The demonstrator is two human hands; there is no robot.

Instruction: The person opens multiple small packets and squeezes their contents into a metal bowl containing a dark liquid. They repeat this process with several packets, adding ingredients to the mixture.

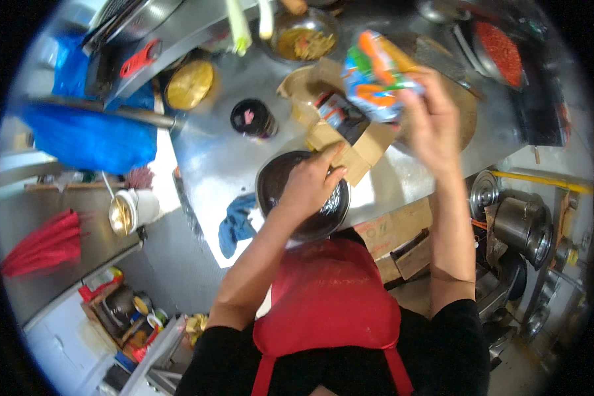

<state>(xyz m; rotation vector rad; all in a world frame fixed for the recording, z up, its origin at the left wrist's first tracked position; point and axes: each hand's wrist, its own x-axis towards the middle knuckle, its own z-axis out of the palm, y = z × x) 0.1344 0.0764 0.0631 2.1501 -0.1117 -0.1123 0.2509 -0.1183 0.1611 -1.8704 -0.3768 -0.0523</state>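
My right hand [433, 116] grips a blue, orange and green plastic packet [378, 76], blurred, above the steel table. My left hand [312, 183] reaches over a dark round bowl [272, 183], its fingertips on the flap of an open cardboard box [349, 161]. Inside the box lies a dark package [344, 116] with printing. A dark jar or can [252, 119] stands left of the box. At the table's near left corner lies a crumpled blue cloth [237, 222].
Behind the box stands a metal bowl [302, 37] of food, with leeks [238, 29] beside it. A cleaver [440, 62] lies on a round board [463, 114]. A bowl of chopped red food [497, 52] stands far right. A white bucket [143, 205] is at left.
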